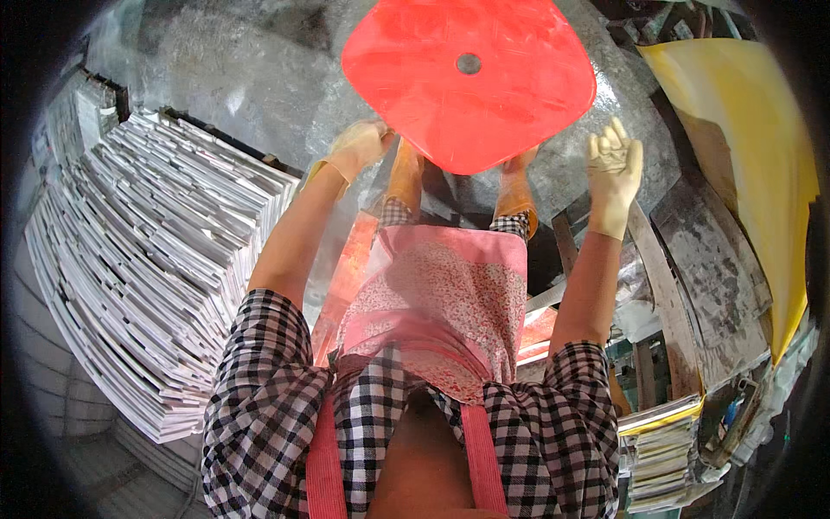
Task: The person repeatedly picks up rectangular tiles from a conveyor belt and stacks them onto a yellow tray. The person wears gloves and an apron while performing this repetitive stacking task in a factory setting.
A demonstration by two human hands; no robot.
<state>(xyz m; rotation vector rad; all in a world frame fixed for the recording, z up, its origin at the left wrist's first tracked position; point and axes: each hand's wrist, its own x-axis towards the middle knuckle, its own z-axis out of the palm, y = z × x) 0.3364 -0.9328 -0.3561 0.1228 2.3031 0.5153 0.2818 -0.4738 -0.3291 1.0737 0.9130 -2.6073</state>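
Observation:
In front of me is a red rounded-square plastic piece (471,112) that looks like a stool top, with a round hole in its middle. Its underside and any legs are hidden. My left hand (359,149), in a thin pale glove, has its fingers curled closed at the piece's near left edge. The fingertips are partly hidden there. Off the right side, my right hand (616,169), also gloved, is raised palm up with fingers spread and slightly bent. It holds nothing and is apart from the red piece.
A tall stack of white-edged sheets (164,259) stands at my left. On the right are a large yellow sheet (769,164), grey boards (705,277) and a smaller sheet stack (661,467). My yellow boots (406,177) stand on the grey floor (251,78), below the red piece.

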